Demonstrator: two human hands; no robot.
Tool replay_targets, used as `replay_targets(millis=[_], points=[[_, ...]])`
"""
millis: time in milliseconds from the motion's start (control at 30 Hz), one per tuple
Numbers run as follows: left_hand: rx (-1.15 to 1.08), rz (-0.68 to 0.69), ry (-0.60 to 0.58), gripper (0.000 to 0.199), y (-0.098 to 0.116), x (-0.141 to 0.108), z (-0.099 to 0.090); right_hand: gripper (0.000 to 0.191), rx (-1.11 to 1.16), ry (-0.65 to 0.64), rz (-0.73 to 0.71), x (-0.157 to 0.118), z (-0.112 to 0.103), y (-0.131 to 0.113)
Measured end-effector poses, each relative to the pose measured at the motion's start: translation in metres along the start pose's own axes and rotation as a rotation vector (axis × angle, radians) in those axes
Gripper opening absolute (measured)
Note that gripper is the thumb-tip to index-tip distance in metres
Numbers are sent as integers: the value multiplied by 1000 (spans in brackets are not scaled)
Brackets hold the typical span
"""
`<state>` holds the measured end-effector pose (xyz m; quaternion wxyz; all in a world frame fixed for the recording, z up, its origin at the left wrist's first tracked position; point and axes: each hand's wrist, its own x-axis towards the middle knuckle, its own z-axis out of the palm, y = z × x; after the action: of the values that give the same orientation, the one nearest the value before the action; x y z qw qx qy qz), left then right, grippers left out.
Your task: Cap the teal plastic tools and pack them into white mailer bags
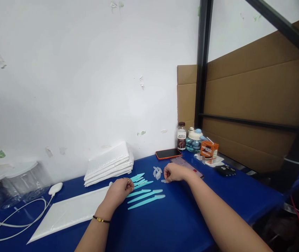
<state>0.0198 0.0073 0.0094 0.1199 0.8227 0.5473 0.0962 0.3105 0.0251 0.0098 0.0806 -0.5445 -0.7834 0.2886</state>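
Note:
Several turquoise eyebrow razors (146, 202) lie on the blue table, some loosely side by side and others in a small pile. My left hand (120, 190) is closed at the left end of the pile, its fingertips on a razor's handle; the fingers partly hide it. To the right, a little heap of small translucent blade caps (157, 172) rests on the table. My right hand (175, 172) bends down beside the heap, thumb and fingers pinched on one cap (163, 181).
White padded mailers (107, 164) are stacked by the wall, with a single mailer (70, 208) lying flat in front. A white cable (20, 224) and clear plastic jars (23, 180) are at left. Two phones (168, 153), bottles (181, 136), an orange carton (209, 151) and a black item (225, 170) stand right.

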Motion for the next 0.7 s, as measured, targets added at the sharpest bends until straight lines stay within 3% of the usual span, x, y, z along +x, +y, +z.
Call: replay_targets(millis=[167, 367, 700], points=[[-33, 38, 7, 14, -2, 3, 4, 11, 73, 23, -92, 11, 13, -2], [-35, 31, 0, 15, -1, 3, 4, 6, 65, 164, -212, 19, 25, -13], [-98, 111, -12, 15, 4, 6, 11, 7, 133, 104, -279, 14, 29, -27]])
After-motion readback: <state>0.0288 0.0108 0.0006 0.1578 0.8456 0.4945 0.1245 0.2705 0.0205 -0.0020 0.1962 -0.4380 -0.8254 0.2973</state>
